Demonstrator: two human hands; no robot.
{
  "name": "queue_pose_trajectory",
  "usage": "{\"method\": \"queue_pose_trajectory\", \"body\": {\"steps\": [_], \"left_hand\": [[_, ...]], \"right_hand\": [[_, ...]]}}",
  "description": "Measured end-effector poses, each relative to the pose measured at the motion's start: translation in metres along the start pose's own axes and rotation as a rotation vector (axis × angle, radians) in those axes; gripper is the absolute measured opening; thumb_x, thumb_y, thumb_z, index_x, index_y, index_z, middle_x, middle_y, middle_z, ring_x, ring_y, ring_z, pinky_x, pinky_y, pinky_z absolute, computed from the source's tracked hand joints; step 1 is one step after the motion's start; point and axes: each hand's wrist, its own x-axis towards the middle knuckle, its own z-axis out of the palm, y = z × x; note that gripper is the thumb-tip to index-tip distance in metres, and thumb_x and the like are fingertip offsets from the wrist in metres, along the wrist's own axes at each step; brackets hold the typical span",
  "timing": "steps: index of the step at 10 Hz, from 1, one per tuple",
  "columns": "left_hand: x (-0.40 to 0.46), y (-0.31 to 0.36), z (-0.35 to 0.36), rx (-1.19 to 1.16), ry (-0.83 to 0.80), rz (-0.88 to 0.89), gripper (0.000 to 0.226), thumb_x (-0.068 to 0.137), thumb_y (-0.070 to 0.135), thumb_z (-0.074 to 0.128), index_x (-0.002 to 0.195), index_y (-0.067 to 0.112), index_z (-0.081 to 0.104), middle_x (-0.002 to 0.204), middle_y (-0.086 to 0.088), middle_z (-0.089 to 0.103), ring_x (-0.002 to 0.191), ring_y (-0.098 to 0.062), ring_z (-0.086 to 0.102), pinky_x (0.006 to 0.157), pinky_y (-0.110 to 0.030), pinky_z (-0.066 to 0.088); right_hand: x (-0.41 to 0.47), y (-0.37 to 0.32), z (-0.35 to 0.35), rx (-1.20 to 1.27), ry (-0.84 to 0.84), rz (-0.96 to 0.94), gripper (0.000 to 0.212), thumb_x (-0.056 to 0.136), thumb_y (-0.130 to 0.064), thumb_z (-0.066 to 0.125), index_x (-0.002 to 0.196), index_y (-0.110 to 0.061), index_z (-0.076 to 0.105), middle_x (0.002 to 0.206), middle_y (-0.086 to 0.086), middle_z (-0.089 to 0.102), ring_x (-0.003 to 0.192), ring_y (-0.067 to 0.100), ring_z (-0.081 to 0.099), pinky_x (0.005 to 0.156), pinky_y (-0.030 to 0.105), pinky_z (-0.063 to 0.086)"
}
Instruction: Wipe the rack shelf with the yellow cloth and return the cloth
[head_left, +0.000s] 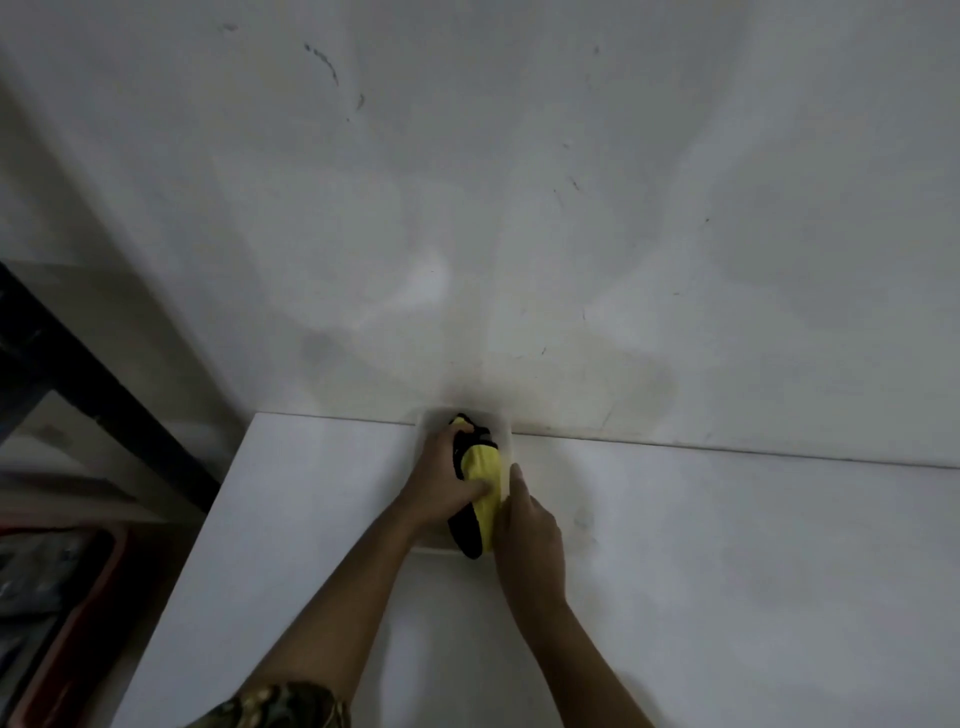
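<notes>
Yellow cloth with black trim (485, 480) lay bunched in a shallow white tray (506, 434) on the white bench (311, 519), against the wall. Left hand (447, 488) fingers gripped it; right hand (530, 535) fingers pressed together along its edge.

The yellow cloth (485, 486) is lying bunched into a long roll, running from the back wall end toward me. It is bright yellow with ribbed folds showing along its top, and a black edging or backing is showing along its left side and curling under its near end. A small yellow tip is poking out at the far end. It is sitting in a shallow white tray (506, 431) at the back of the white surface, just beside the wall. My left hand (447, 483) is pressing on its left side, thumb lying across the yellow, while my right hand (530, 525) is resting against its right side.
</notes>
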Motion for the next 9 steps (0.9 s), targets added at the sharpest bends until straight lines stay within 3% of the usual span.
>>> {"method": "queue_pose_trajectory", "body": {"steps": [2, 3, 4, 5, 6, 7, 8, 9], "left_hand": [[0.001, -0.002, -0.002, 0.421, 0.012, 0.133, 0.067, 0.076, 0.016, 0.072, 0.135, 0.017, 0.039, 0.143, -0.008, 0.030, 0.124, -0.027, 0.045, 0.101, -0.036, 0.042], [-0.002, 0.004, -0.004, 0.718, 0.165, 0.187, 0.065, 0.074, 0.022, 0.073, 0.132, 0.019, 0.042, 0.136, -0.009, 0.035, 0.118, -0.027, 0.045, 0.084, -0.037, 0.050], [-0.010, 0.008, -0.005, 0.838, 0.332, 0.299, 0.060, 0.067, 0.012, 0.075, 0.123, 0.010, 0.052, 0.122, -0.014, 0.053, 0.106, -0.031, 0.054, 0.074, -0.037, 0.051], [-0.018, 0.000, -0.002, 0.877, 0.361, 0.509, 0.035, 0.076, 0.021, 0.069, 0.109, 0.009, 0.063, 0.111, -0.013, 0.064, 0.104, -0.033, 0.060, 0.092, -0.047, 0.047], [-0.024, -0.011, -0.004, 0.884, 0.035, 0.353, 0.053, 0.087, 0.052, 0.047, 0.130, 0.021, 0.049, 0.141, -0.001, 0.045, 0.138, -0.020, 0.030, 0.114, -0.050, 0.013], [-0.019, -0.014, -0.008, 0.944, -0.129, 0.259, 0.071, 0.084, 0.062, 0.044, 0.144, 0.030, 0.026, 0.155, 0.006, 0.022, 0.146, -0.016, 0.006, 0.115, -0.054, 0.001], [-0.018, -0.011, -0.010, 0.949, -0.201, 0.215, 0.074, 0.084, 0.058, 0.048, 0.147, 0.029, 0.020, 0.157, 0.004, 0.015, 0.146, -0.019, 0.004, 0.115, -0.054, 0.001], [-0.026, -0.007, -0.010, 0.894, -0.126, 0.230, 0.068, 0.087, 0.050, 0.050, 0.145, 0.025, 0.026, 0.157, 0.003, 0.019, 0.146, -0.019, 0.010, 0.115, -0.052, 0.005]], "right_hand": [[-0.001, -0.002, 0.000, 0.003, 0.012, -0.009, 0.058, 0.095, -0.013, 0.042, 0.148, -0.011, 0.019, 0.110, 0.013, 0.063, 0.090, 0.026, 0.063, 0.071, 0.031, 0.050], [-0.002, -0.004, 0.000, 0.010, 0.018, -0.004, 0.057, 0.095, -0.012, 0.042, 0.147, -0.010, 0.020, 0.109, 0.014, 0.064, 0.089, 0.026, 0.063, 0.070, 0.031, 0.050], [-0.003, -0.004, 0.000, 0.017, 0.034, -0.011, 0.057, 0.095, -0.013, 0.042, 0.147, -0.009, 0.021, 0.108, 0.014, 0.064, 0.087, 0.026, 0.063, 0.070, 0.032, 0.052], [-0.003, -0.006, 0.000, -0.001, 0.034, 0.004, 0.057, 0.094, -0.010, 0.042, 0.147, -0.009, 0.021, 0.108, 0.015, 0.063, 0.088, 0.028, 0.063, 0.069, 0.033, 0.050], [-0.003, -0.007, 0.002, -0.014, 0.056, 0.009, 0.058, 0.093, -0.007, 0.045, 0.146, -0.007, 0.023, 0.108, 0.017, 0.064, 0.087, 0.029, 0.064, 0.069, 0.033, 0.051], [-0.002, -0.009, 0.003, -0.035, 0.059, 0.026, 0.058, 0.093, -0.008, 0.044, 0.147, -0.008, 0.022, 0.113, 0.015, 0.063, 0.092, 0.027, 0.064, 0.071, 0.031, 0.051], [-0.001, -0.009, 0.003, -0.057, 0.069, 0.023, 0.057, 0.094, -0.011, 0.043, 0.147, -0.008, 0.021, 0.116, 0.014, 0.062, 0.096, 0.026, 0.064, 0.073, 0.030, 0.051], [0.000, -0.011, 0.002, -0.078, 0.070, 0.033, 0.052, 0.096, -0.015, 0.041, 0.145, -0.011, 0.025, 0.115, 0.010, 0.063, 0.096, 0.023, 0.064, 0.075, 0.030, 0.052]]}}
